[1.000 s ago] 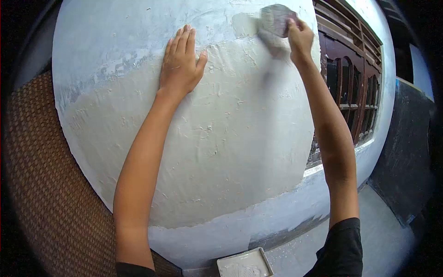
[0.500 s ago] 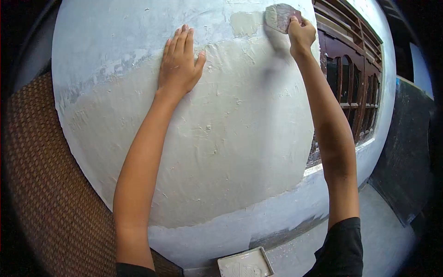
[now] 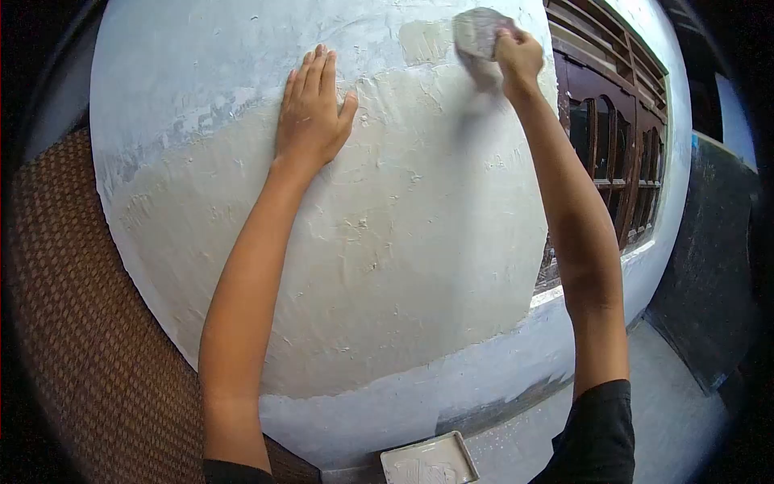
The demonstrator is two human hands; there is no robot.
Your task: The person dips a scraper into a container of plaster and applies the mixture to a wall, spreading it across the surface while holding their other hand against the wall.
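Flat against the wall (image 3: 419, 194), my left hand (image 3: 313, 109) rests with its fingers stretched upward and thumb out to the side. My right hand (image 3: 518, 60) grips a putty-smeared scraper (image 3: 477, 34) at the upper right of the wall, its blade blurred by motion. Beige putty (image 3: 363, 274) covers a broad area of the pale blue wall, with ridges and small lumps in it. A separate small putty patch (image 3: 424, 42) lies just left of the scraper. The scraper casts a shadow below itself.
A tray (image 3: 431, 461) with putty in it stands on the floor at the bottom. To the right is a brown wooden window (image 3: 617, 145) with a sill. A dark board (image 3: 701, 258) leans farther right. Brown woven matting (image 3: 97, 323) hangs at the left.
My right hand has shifted slightly left with the scraper, close to the small putty patch. My left hand stays in place on the wall.
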